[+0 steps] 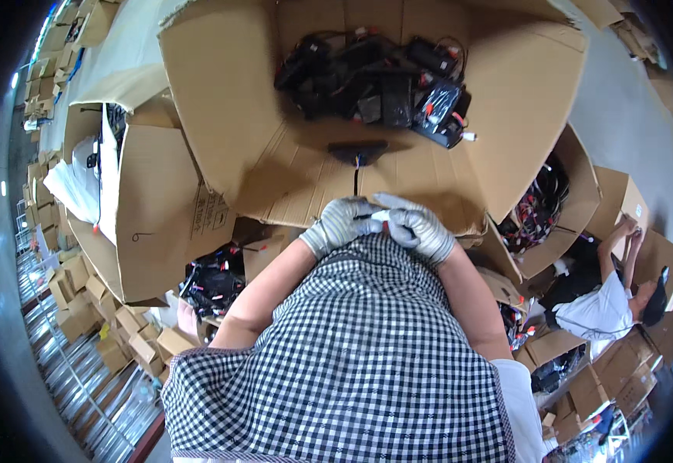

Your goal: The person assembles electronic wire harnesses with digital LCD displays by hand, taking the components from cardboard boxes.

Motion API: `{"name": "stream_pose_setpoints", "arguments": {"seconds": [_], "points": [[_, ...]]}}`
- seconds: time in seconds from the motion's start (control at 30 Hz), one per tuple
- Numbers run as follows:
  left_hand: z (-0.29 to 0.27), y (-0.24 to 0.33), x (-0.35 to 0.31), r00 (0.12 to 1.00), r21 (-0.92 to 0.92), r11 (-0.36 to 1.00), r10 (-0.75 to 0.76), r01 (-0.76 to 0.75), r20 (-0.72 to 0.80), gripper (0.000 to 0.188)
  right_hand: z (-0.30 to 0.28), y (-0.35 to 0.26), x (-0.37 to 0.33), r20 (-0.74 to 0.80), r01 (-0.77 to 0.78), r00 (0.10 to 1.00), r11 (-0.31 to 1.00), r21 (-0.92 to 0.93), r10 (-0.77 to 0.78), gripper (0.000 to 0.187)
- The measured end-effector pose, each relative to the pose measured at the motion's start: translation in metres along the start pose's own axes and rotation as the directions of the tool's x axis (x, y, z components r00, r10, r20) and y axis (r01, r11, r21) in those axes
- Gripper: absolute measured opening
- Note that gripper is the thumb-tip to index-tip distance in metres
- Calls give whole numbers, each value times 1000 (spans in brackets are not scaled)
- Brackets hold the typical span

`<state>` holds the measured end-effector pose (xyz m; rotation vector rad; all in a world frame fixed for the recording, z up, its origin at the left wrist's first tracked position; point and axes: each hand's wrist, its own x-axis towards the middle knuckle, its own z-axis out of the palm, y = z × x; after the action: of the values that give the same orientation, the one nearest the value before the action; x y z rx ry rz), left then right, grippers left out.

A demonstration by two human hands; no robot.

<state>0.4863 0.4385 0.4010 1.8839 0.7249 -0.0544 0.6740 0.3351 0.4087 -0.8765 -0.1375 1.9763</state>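
Observation:
My left hand (339, 225), in a light grey glove, is closed at the near edge of the large open cardboard box (224, 100). It pinches a black cable (356, 182) that runs from a flat black device (357, 151) inside the box. Beside it my right hand (420, 230), gloved alike, is closed on a small white connector (380, 216), with a bit of red by its fingers. The two hands nearly touch. Farther back in the box lies a pile of black power adapters (396, 99) with cables and coloured plugs.
Left stands a cardboard box (159, 208) with white wrapping (82, 189). Black cabled parts (214, 282) lie below it. On the right, another box (576, 220) holds tangled cables (541, 204). A co-worker (599, 312) in white handles a carton at far right.

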Motion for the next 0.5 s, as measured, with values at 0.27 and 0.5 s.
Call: {"name": "stream_pose_setpoints", "arguments": {"seconds": [0.27,0.5], "points": [[-6,-4,-8,999,-279,960,6,8,48,38,17,8,9,-106,-71,991,991,117,83,47],[-5,-10,-11,986,-321,945,102,-55,132,37,24,22,-1,-173,-75,983,996,-37,68,37]]}}
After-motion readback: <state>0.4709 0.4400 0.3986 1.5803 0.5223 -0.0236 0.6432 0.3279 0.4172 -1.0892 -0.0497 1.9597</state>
